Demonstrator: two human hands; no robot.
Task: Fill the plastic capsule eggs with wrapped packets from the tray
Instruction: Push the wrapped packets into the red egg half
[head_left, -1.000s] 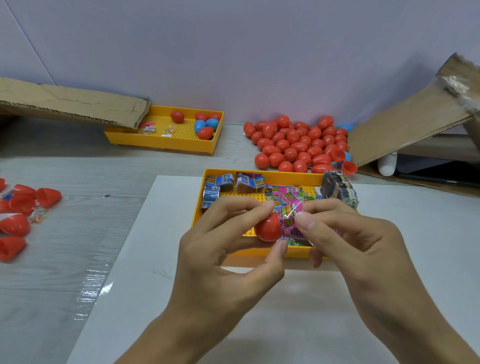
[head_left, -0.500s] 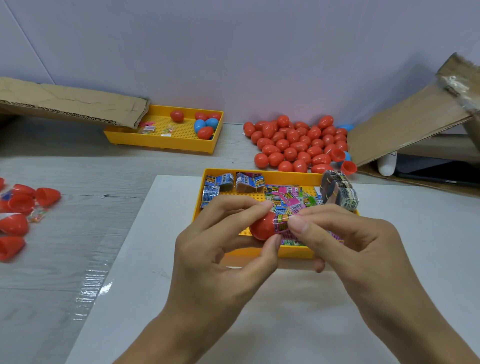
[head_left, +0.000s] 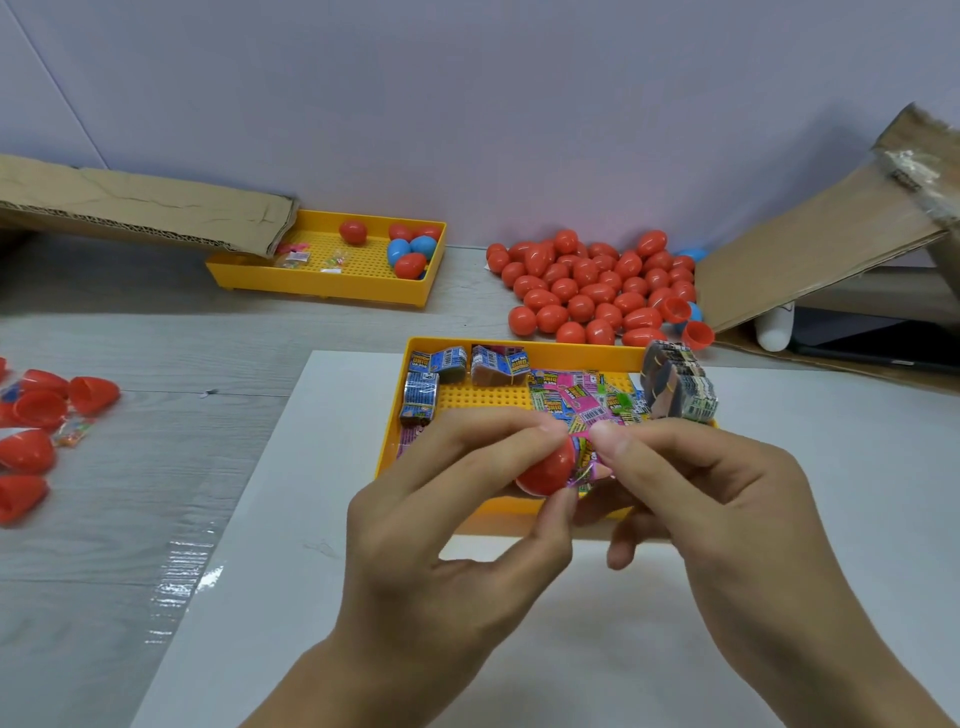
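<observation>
The left hand (head_left: 441, 525) holds a red egg half (head_left: 548, 470) between its curled fingers above and its thumb below, the open mouth of the shell turned toward the right hand (head_left: 711, 499). That hand pinches a pink wrapped packet (head_left: 587, 465) between thumb and forefinger right at the shell's rim, so the packet sits partly inside the egg half with its crinkled end still sticking out beside the right fingertips. Both hands hover over the near edge of the yellow tray (head_left: 519, 347), which rests on a white sheet (head_left: 311, 519) and carries blue packets (head_left: 420, 395) at its left, a spread of pink and green packets (head_left: 576, 395) in the middle and a dark bundle (head_left: 675, 387) at its right corner. Compared with a second ago, more of the packet is tucked into the shell and less of it shows, the two sets of fingertips are closer together, and the hands have shifted slightly left. Behind the tray lies a pile of closed red eggs (head_left: 597, 288); a second yellow tray (head_left: 332, 270) with a few red and blue eggs stands at the back left, and loose red halves (head_left: 41, 410) lie far left on the table.
</observation>
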